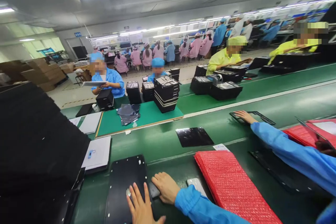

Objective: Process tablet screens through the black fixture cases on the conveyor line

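Observation:
A flat black panel (123,178) with small light dots along its edges lies in front of me on the green work surface. Over its lower right part is my left hand (141,204), fingers spread and the palm turned down; whether it presses on the panel is hard to judge. My right hand (168,188), in a blue sleeve, is closed around a small dark grey block (154,190) at the panel's right edge. The block's kind cannot be made out, as the fingers cover part of it. A light-coloured phone-like object (196,185) lies beside my right sleeve.
Red bubble-wrap bags (233,185) are stacked to the right. A glossy black sheet (194,136) lies farther up. At right, a co-worker's hand (244,116) touches a black frame (259,117). A tall black stack (39,154) and a white pad (97,152) stand left.

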A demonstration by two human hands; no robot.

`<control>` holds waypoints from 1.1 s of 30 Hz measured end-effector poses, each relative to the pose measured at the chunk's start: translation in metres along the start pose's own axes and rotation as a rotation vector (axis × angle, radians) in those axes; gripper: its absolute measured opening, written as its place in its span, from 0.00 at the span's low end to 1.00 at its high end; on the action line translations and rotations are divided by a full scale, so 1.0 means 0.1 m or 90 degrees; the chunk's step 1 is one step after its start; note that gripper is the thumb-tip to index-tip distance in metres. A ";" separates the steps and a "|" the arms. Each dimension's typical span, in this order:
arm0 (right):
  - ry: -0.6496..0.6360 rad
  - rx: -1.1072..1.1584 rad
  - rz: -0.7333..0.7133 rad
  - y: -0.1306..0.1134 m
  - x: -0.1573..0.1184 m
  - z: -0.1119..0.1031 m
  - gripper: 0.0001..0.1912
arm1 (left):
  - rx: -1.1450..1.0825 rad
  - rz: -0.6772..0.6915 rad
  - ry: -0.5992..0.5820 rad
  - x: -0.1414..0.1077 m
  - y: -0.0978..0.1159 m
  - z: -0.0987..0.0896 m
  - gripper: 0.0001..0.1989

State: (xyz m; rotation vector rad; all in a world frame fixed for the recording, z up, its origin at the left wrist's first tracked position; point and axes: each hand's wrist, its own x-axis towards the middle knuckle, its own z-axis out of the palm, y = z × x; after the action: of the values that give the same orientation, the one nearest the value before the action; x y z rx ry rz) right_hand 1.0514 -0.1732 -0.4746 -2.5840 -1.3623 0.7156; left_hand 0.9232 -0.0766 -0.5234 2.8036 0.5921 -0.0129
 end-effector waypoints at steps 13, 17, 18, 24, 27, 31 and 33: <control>0.225 0.765 0.220 -0.13 0.12 1.20 0.38 | -0.848 -0.219 -0.025 0.27 -1.60 -1.15 0.38; 0.295 0.754 0.150 -0.51 0.19 1.38 0.42 | -0.920 -0.285 -0.058 0.25 -1.76 -0.81 0.38; 0.287 0.690 0.142 -0.55 0.17 1.35 0.43 | -0.933 -0.305 -0.077 0.24 -1.77 -0.71 0.37; 0.229 0.383 0.125 -0.69 -0.22 1.18 0.30 | -0.854 -0.464 -0.060 0.20 -1.69 -0.42 0.30; 0.223 0.540 0.185 -0.81 -0.28 1.17 0.31 | -0.812 -0.429 -0.055 0.24 -1.64 -0.42 0.31; 0.268 0.929 0.323 -0.87 -0.03 0.88 0.35 | -0.786 -0.386 -0.089 0.23 -1.57 -0.42 0.31; 0.255 0.912 0.352 -0.86 0.13 0.70 0.34 | -0.760 -0.360 -0.116 0.21 -1.58 -0.42 0.32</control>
State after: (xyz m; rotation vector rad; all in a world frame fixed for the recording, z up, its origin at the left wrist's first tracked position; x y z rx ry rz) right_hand 0.9608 -0.1191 -0.5123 -1.6389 0.1390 0.7350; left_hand 0.8778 0.0823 -0.5259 1.4281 0.9178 -0.0187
